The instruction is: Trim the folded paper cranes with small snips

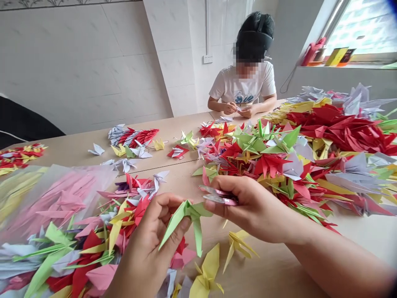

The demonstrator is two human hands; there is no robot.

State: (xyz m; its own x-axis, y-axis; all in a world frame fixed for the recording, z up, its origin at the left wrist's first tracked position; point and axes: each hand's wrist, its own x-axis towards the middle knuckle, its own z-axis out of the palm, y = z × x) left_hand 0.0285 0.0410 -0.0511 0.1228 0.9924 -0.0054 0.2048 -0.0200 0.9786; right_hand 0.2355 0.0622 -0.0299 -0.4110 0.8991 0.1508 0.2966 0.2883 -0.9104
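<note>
Green paper, folded into a crane (186, 217), sits at lower centre of the frame, pinched in my left hand (149, 252) between thumb and forefinger. My right hand (248, 207) grips a thin stack of pink folded pieces (218, 195), fingers closed round it, one edge touching the crane's wing. I judge the shaping step is in hand; next calls for a gentle pull on the wings. Heaps of finished cranes (310, 157) crowd the tabletop (279, 265); a person (245, 82) folds at upper centre.

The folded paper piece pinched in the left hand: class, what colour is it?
Green. The paper piece in the left hand shows best in the head view.
</note>
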